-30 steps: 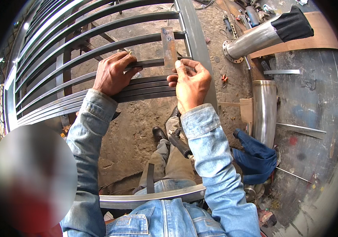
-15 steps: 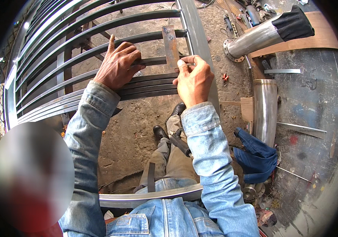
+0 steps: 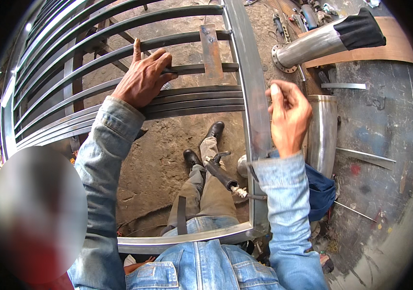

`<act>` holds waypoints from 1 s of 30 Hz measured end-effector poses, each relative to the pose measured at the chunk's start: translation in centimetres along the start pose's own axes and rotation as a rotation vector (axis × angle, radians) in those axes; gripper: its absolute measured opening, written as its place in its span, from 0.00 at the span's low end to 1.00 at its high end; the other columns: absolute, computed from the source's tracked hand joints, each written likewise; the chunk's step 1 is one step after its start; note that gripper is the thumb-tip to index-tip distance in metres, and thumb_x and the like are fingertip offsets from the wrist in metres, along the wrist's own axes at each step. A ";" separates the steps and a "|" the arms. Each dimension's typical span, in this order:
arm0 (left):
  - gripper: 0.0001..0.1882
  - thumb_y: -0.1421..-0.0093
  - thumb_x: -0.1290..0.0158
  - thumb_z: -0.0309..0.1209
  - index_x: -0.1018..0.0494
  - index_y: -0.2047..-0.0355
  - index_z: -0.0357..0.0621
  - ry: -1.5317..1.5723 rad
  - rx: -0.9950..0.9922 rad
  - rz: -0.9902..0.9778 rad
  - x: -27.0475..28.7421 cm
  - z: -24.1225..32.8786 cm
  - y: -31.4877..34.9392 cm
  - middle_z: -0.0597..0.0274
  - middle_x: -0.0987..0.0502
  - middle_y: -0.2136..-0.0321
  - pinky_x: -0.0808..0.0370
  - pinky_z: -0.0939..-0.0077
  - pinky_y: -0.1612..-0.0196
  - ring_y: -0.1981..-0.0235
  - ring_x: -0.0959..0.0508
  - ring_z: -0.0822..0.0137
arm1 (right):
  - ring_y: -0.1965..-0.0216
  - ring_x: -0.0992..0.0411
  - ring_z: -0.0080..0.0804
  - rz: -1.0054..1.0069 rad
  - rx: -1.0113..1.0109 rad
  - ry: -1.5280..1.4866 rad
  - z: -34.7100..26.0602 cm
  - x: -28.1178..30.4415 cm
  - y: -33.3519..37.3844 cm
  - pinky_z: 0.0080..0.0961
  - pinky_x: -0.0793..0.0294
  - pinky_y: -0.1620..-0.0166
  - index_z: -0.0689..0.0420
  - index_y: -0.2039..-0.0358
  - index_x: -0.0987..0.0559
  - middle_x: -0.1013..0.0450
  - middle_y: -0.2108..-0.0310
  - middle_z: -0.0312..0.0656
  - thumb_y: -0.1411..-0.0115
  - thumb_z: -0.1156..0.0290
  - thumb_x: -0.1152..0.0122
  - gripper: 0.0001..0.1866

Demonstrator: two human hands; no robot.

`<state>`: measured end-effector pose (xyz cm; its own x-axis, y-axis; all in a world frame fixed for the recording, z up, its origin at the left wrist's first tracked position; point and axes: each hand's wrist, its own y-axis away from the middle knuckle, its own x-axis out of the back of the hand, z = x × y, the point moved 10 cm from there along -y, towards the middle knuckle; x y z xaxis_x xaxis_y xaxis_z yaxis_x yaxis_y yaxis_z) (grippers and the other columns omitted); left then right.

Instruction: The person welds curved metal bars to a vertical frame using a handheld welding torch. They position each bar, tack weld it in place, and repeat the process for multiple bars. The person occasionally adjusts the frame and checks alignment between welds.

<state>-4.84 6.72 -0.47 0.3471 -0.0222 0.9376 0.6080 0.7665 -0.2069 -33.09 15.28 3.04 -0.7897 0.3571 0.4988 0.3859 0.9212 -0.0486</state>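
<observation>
A gate frame of curved steel bars point(image 3: 119, 38) lies flat in front of me. My left hand point(image 3: 143, 79) rests on it, fingers curled over one bar point(image 3: 192, 69), index finger stretched out. A rusty flat plate point(image 3: 211, 50) crosses the bars just right of that hand. My right hand point(image 3: 288, 116) is raised past the frame's thick side rail point(image 3: 252, 96), pinching a small white chalk-like piece point(image 3: 275, 89) between thumb and fingers. My legs and black shoes point(image 3: 213, 130) show through the frame.
A black-handled tool point(image 3: 223, 176) lies on my thigh. Right of the rail are a flanged steel pipe with a black cover point(image 3: 322, 41), a wooden board point(image 3: 395, 48), a short steel cylinder point(image 3: 322, 135), blue cloth point(image 3: 325, 193) and thin rods point(image 3: 366, 154) on the concrete floor.
My right hand has come off the bar by the flat plate and moved right and toward me, past the side rail, with the white piece. My left hand stays on the bars.
</observation>
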 end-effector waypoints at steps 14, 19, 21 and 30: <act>0.15 0.36 0.41 0.39 0.28 0.59 0.42 -0.008 0.091 -0.073 -1.1 -0.6 0.0 0.58 0.26 0.61 0.62 0.29 0.28 0.48 0.23 0.57 | 0.62 0.24 0.38 -0.120 0.797 0.320 -10.7 -4.2 2.3 0.35 0.27 0.56 0.54 0.61 0.15 0.19 0.65 0.38 0.44 0.73 0.29 0.10; 0.12 0.41 0.39 0.33 0.27 0.60 0.43 0.144 0.077 0.053 0.1 -0.7 0.4 0.59 0.25 0.65 0.62 0.29 0.28 0.52 0.21 0.55 | 0.56 0.26 0.34 -0.272 1.125 0.755 -14.9 -15.7 4.1 0.37 0.33 0.51 0.53 0.58 0.16 0.19 0.59 0.36 0.44 0.71 0.32 0.12; 0.10 0.44 0.41 0.29 0.24 0.61 0.45 0.144 0.059 0.124 0.6 -0.8 0.4 0.61 0.23 0.64 0.61 0.29 0.27 0.51 0.21 0.57 | 0.57 0.26 0.35 -0.269 1.113 0.913 -15.4 -18.3 4.0 0.38 0.33 0.51 0.55 0.61 0.17 0.19 0.61 0.37 0.45 0.72 0.33 0.10; 0.15 0.51 0.32 0.41 0.19 0.65 0.50 0.080 0.104 0.170 1.9 -1.5 0.6 0.68 0.19 0.67 0.62 0.25 0.29 0.53 0.21 0.61 | 0.60 0.25 0.39 -0.422 1.083 0.912 -16.3 -20.3 3.2 0.41 0.36 0.53 0.53 0.65 0.24 0.19 0.71 0.43 0.49 0.77 0.31 0.12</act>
<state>-2.71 6.20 0.79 0.4963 0.0653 0.8657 0.4605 0.8255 -0.3263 -8.02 8.48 6.84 -0.0265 0.1995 0.9795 -0.6508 0.7404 -0.1684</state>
